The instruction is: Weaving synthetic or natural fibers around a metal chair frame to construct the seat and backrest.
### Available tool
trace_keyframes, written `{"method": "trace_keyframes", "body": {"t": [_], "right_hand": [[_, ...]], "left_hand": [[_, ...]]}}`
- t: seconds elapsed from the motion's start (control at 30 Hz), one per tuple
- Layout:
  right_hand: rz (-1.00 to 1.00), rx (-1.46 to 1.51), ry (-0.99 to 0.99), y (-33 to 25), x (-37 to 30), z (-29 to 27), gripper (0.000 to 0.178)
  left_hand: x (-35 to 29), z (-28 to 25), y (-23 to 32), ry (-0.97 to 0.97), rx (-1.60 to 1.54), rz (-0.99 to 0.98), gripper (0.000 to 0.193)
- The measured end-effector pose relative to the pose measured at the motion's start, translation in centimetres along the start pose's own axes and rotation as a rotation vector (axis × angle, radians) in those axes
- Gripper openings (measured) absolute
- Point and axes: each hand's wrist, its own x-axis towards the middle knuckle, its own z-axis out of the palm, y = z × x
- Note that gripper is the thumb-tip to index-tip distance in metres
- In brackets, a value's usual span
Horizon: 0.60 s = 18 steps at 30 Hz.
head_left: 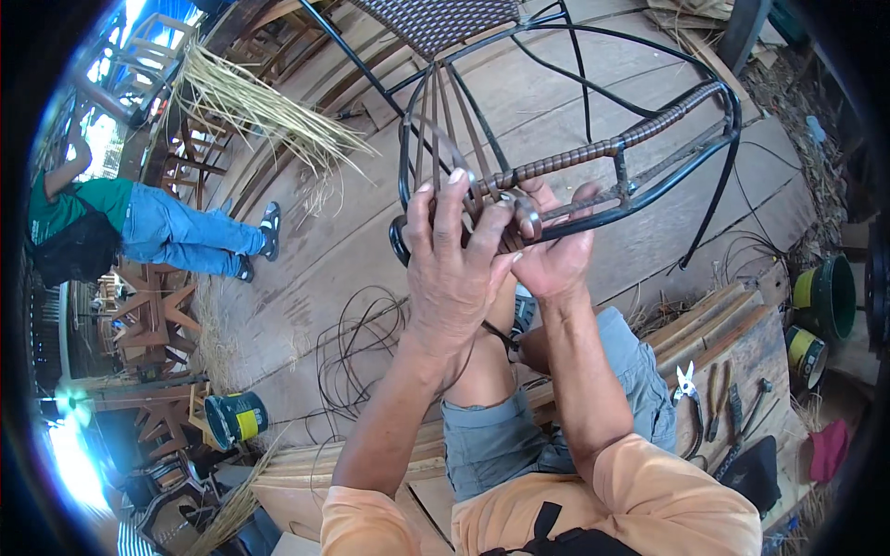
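Both hands grip tight: left hand point(451, 269) pins brown rattan strands point(443, 139) against the black chair frame point(649, 190); right hand point(549, 243), beside it, clamps the wrapped rail point(603, 148).

I see a black frame point(649, 190) whose top bar carries a brown ribbed wrap point(603, 148), and brown strands point(445, 120) run up to a dark brown woven panel point(445, 18). My sleeves point(667, 491) are orange and my shorts point(501, 435) grey-blue, over pale tan floor planks point(306, 278) strewn with black cord point(357, 357) and straw-yellow reeds point(269, 111). Off to the side a person point(139, 222) wears a green shirt and blue jeans, a tin point(232, 419) shows dark green with a yellow band, a bucket point(830, 296) is green, and a cloth point(825, 451) is red.
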Motion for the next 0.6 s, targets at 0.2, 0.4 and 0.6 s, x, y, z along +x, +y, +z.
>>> {"method": "trace_keyframes", "body": {"t": [0.2,0.4,0.6], "right_hand": [[-0.024,-0.197,0.314,-0.3,-1.4,1.4,0.061],[-0.171,-1.438,0.762,-2.4,-6.8,5.8,0.026],[-0.188,-1.917,0.41,1.5,-2.9,12.5,0.042]], "left_hand": [[-0.8,0.3,-0.4,0.029,0.064,0.025,0.07],[-1.4,0.6,-1.1,0.072,0.172,0.089,0.063],[-1.4,1.2,-0.7,0.158,0.142,0.071,0.071]]}}
